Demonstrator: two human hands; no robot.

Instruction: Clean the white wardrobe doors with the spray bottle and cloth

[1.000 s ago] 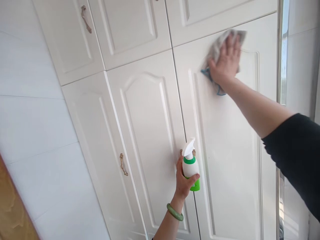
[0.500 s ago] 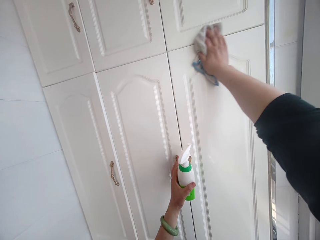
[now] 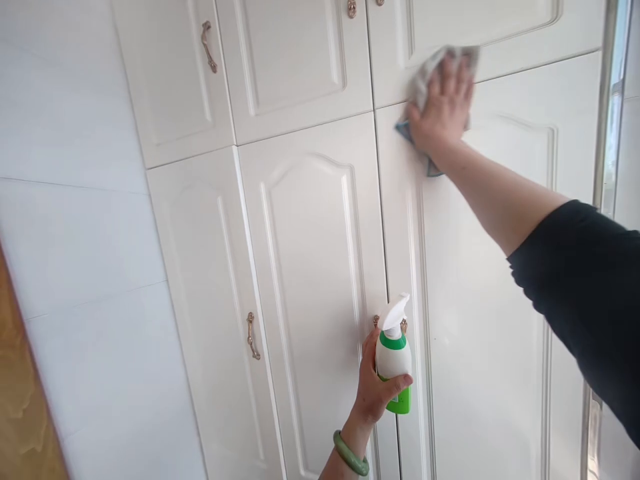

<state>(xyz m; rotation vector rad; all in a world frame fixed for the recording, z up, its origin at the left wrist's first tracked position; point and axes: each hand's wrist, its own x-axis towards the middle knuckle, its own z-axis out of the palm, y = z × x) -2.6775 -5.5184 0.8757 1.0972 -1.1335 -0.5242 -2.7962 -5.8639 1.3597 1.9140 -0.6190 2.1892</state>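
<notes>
My left hand (image 3: 376,387) is wrapped round a spray bottle (image 3: 395,357), white with a green collar, a bright green lower part and a white trigger head. A green bangle (image 3: 351,455) circles that wrist. Higher up on the right, my right hand (image 3: 443,110) holds a greyish cleaning cloth (image 3: 425,73) with a blue edge flat against the white cupboard. Its fingers are spread over the cloth and slightly blurred. The cloth lies across the seam between an upper door and the tall lower door (image 3: 485,267).
Metal handles (image 3: 253,336) stick out from the cupboard doors; two near the bottle are partly hidden by it. White wall panels (image 3: 90,247) stand to the left, with a brown wooden edge (image 3: 25,393) at the far left. A shiny strip (image 3: 603,133) borders the cupboard's right side.
The view has swung left, so the cupboard sits further right and a brown edge has appeared. My right hand with the cloth has slid left and slightly down over the doors. The bottle stays held.
</notes>
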